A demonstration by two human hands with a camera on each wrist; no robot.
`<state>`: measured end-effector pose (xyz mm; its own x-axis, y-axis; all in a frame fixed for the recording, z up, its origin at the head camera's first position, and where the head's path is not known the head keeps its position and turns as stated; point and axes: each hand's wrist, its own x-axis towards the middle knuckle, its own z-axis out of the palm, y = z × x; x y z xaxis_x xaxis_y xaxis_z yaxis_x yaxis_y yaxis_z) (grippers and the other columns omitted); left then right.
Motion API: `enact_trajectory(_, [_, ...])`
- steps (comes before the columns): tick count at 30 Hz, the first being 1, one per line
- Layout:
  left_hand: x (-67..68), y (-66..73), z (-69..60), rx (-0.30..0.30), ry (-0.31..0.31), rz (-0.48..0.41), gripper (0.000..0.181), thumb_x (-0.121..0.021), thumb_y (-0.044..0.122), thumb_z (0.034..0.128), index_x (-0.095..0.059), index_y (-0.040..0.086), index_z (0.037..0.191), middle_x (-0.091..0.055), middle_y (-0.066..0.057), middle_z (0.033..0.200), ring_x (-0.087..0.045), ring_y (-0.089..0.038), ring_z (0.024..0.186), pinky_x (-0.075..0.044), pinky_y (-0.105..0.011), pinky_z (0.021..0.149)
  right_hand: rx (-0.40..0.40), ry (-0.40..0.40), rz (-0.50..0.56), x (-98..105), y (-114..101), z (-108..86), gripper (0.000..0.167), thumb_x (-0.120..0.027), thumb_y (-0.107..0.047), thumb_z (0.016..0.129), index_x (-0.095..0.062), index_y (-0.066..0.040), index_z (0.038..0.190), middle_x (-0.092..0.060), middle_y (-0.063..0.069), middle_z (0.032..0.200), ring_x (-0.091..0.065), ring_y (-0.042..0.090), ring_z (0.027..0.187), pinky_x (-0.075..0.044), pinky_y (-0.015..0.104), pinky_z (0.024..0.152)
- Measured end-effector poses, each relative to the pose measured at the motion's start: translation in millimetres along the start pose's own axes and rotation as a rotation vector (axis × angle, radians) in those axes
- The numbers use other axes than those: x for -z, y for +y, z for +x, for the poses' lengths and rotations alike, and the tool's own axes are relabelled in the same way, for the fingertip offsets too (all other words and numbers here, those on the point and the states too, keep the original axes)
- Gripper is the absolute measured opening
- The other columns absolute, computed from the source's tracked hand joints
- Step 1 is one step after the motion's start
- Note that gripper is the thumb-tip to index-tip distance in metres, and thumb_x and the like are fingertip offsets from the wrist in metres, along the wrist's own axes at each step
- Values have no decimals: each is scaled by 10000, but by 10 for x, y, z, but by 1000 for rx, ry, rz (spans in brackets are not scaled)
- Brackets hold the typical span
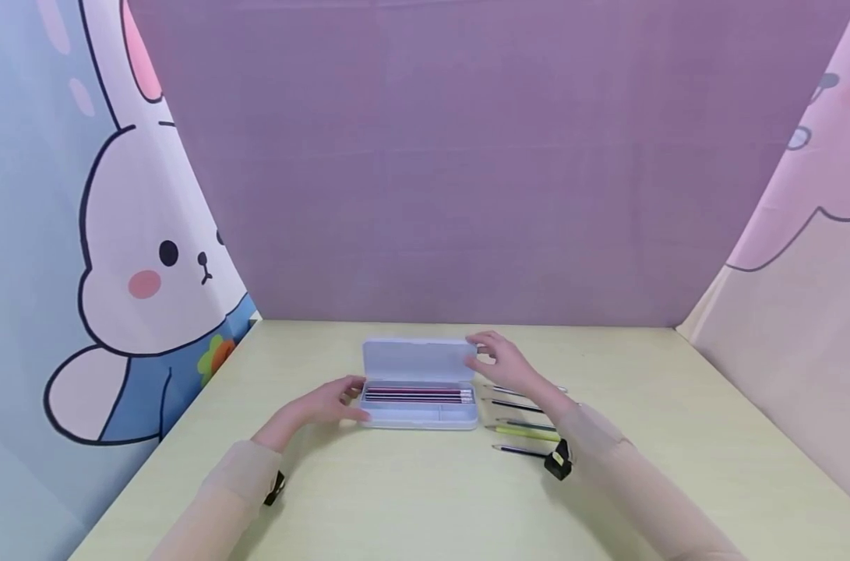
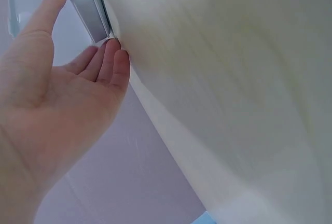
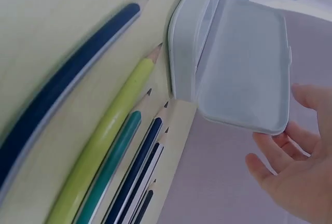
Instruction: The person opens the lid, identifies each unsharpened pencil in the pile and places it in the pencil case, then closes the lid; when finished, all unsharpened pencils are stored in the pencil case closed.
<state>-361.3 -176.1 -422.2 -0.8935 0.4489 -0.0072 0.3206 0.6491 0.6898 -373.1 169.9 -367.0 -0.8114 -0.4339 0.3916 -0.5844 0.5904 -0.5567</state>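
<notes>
An open white pencil case [image 1: 403, 417] lies on the table, several striped pencils [image 1: 417, 396] in its back compartment. Its pale lid [image 1: 414, 361] stands raised at the back. At the case's left end, my left hand [image 1: 324, 401] holds it, thumb at the front corner and curled fingers [image 2: 120, 66] at the rear. My right hand [image 1: 505, 365] is at the lid's right edge. In the right wrist view, its fingers [image 3: 270, 149] touch the lid's corner while the thumb stands just off the edge.
Right of the case several loose pencils lie in a spaced row, among them a yellow-green pencil [image 3: 111, 130], a teal pencil [image 3: 116, 154] and a dark blue pencil [image 3: 67, 81]. A purple curtain [image 1: 453, 171] hangs behind the table [image 1: 425, 499], with printed cloth at both sides.
</notes>
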Motion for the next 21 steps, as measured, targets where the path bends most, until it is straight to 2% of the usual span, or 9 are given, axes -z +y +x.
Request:
enact_trajectory(3, [1,-8,8,20,13,-12,853,-770,286,770,-313,-83,1388,-498,-220,1313,-492,-348,1183,-421,-470,1009,-9,-36,2,-1,-40,-46,387,-583,-246,932,-582,0,1230,-603,145,1186,-605,300,1057,-476,479,941])
enact_trajectory(8, [-4,-4,2,15,9,-8,912,-776,280,763,-254,-121,1394,-496,-248,1294,-493,-370,1175,-423,-472,1008,-87,-130,50,-35,-60,-138,368,-483,-348,977,-642,-88,1184,-653,74,1152,-595,251,1087,-506,415,910])
enact_trajectory(11, [-3,4,-7,18,5,-13,915,-779,265,761,-246,-118,1398,-501,-251,1278,-496,-380,1163,-422,-483,1004,-79,-163,67,-65,-38,-164,350,-465,-327,988,-672,-84,1133,-666,79,1131,-605,251,1075,-514,394,889])
enact_trajectory(14, [4,-2,-9,21,6,-18,925,-782,267,758,-237,-88,1416,-519,-238,1247,-511,-372,1138,-427,-489,992,-52,-180,66,-80,-46,-174,300,-509,-289,971,-695,-81,1081,-673,70,1102,-617,230,1034,-521,356,861])
enact_trajectory(17, [14,-10,-12,3,-4,-23,942,-776,288,765,-215,-47,1443,-513,-240,1250,-517,-371,1131,-432,-494,979,-58,-197,72,-90,-60,-197,259,-570,-273,939,-691,-89,1075,-651,95,1148,-594,249,1070,-493,406,917])
enact_trajectory(21, [21,3,-11,-10,-22,-31,916,-763,301,781,-229,-5,1459,-479,-216,1306,-504,-340,1148,-423,-486,985,-115,-249,94,-118,-43,-248,223,-607,-312,912,-671,-144,1042,-573,133,1283,-483,317,1234,-370,543,1031])
